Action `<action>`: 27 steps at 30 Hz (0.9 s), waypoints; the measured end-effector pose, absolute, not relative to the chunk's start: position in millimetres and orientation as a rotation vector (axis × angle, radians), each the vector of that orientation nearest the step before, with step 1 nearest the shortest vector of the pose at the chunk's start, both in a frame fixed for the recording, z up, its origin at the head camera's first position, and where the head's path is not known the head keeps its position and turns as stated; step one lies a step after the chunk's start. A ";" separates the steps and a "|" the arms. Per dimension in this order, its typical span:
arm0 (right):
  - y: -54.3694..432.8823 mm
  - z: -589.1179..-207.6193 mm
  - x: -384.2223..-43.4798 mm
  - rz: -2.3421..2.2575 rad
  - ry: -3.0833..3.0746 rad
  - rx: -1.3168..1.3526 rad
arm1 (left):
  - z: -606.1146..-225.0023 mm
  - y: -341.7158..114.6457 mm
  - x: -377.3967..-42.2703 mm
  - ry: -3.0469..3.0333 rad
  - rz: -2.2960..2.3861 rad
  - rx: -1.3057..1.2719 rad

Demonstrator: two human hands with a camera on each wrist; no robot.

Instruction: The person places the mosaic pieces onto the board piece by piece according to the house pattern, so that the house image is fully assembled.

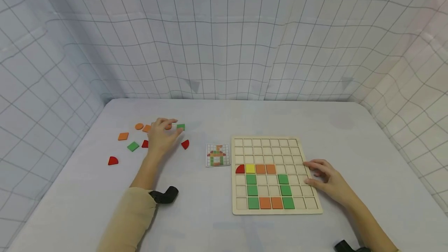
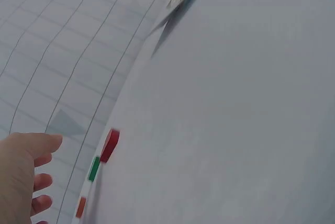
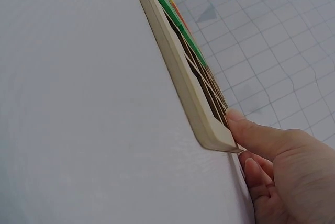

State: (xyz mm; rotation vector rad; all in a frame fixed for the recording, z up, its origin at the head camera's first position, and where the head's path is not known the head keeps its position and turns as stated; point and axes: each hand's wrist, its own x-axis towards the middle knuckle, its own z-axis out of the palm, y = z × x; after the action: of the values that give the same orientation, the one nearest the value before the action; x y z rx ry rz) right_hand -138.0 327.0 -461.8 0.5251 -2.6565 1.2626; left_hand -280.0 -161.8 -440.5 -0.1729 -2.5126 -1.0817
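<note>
The table spread across the lower half of the head view, with the hanging cloth behind it and along both sides. Right of centre lay the board, and the card just beside its left edge. On the board, four tiles ran rightward from the left edge along the middle row; below, two columns stood apart, with two tiles between them in the bottom row. Left of centre, the loose pieces lay scattered, most of them left of the left hand. The right hand touched the board's right edge.
</note>
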 end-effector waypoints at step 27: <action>327.4 -460.7 -137.4 1.245 -2.690 0.501 | -453.7 -239.0 -273.8 -2.589 -0.814 0.232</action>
State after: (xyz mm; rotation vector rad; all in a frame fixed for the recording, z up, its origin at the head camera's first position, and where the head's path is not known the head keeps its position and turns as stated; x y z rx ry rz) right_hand -137.4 327.4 -460.7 0.5015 -2.6896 1.2455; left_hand -273.8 -239.0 -453.7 0.2325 -2.5891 -0.8144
